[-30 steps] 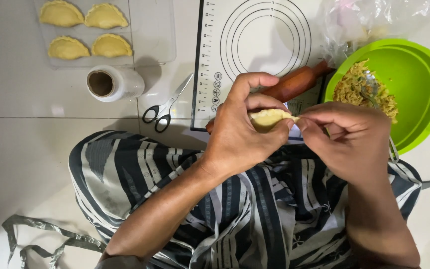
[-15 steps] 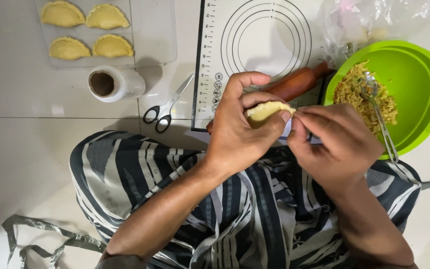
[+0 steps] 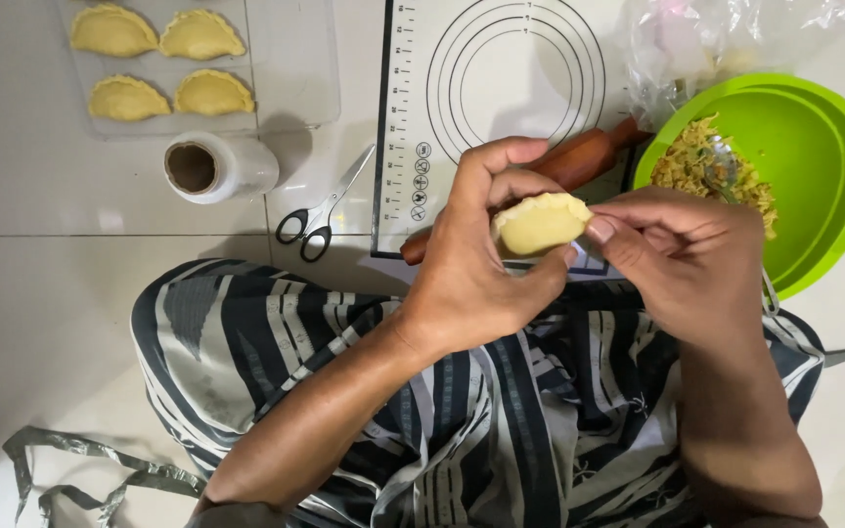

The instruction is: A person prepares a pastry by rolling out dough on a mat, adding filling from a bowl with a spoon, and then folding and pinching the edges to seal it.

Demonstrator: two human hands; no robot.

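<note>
My left hand (image 3: pixel 476 259) cups a pale yellow folded dough pastry (image 3: pixel 538 221), fingers wrapped around its back and underside. My right hand (image 3: pixel 682 264) meets it from the right, its fingertips pinching the pastry's right edge. Both hands hover over my striped garment (image 3: pixel 422 401), just in front of a white rolling mat (image 3: pixel 501 88) printed with rings. A brown wooden rolling pin (image 3: pixel 584 156) lies on the mat behind my hands, partly hidden by them.
A green bowl (image 3: pixel 814 166) with shredded filling and a spoon sits at right, crumpled clear plastic (image 3: pixel 726 39) behind it. Several finished pastries lie on a clear tray (image 3: pixel 290 68) at top left. A roll of film (image 3: pixel 217 166) and scissors (image 3: pixel 325 210) rest on the white floor.
The pastry has been turned in my left hand so more of its rounded face shows. My right hand has shifted its pinch along the edge, staying at the pastry's right side.
</note>
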